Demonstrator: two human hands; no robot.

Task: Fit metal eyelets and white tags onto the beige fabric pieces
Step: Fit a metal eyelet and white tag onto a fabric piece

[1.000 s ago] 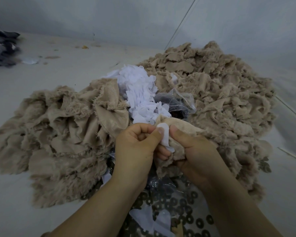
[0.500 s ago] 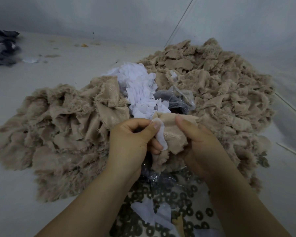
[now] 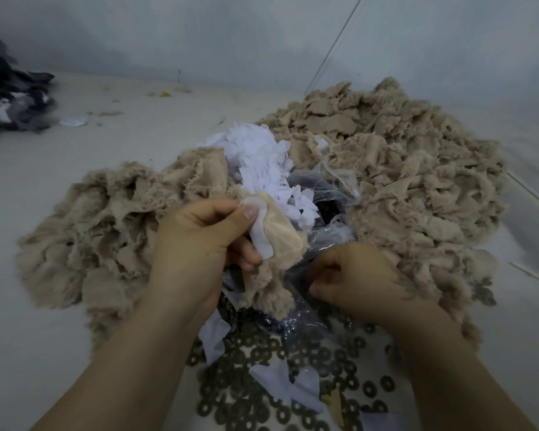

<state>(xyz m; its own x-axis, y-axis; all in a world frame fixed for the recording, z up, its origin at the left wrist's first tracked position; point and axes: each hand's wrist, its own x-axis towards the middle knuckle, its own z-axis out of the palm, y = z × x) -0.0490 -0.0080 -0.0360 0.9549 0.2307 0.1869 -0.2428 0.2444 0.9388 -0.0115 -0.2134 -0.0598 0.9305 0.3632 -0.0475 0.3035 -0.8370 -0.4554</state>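
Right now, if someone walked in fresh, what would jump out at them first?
The big heap of beige fabric pieces filling the middle and right of the floor, with a mound of white tags at its centre. Next, the left hand pinching a white tag against a beige piece, and the metal eyelets scattered nearest the camera.

Everything I'm working from lies on a pale grey counter (image 3: pixel 84 188). 2 big heaps of frayed beige fabric pieces rest on it: one to my left (image 3: pixel 94 241), one to my right (image 3: pixel 417 169). Between them sits a mound of white tags (image 3: pixel 262 163) beside a crumpled clear plastic bag (image 3: pixel 327 188). Nearest me, dark metal eyelets (image 3: pixel 262 399) are scattered flat. Far off at the left edge lies a pile of dark cloth (image 3: pixel 10 98), with small scraps near it.
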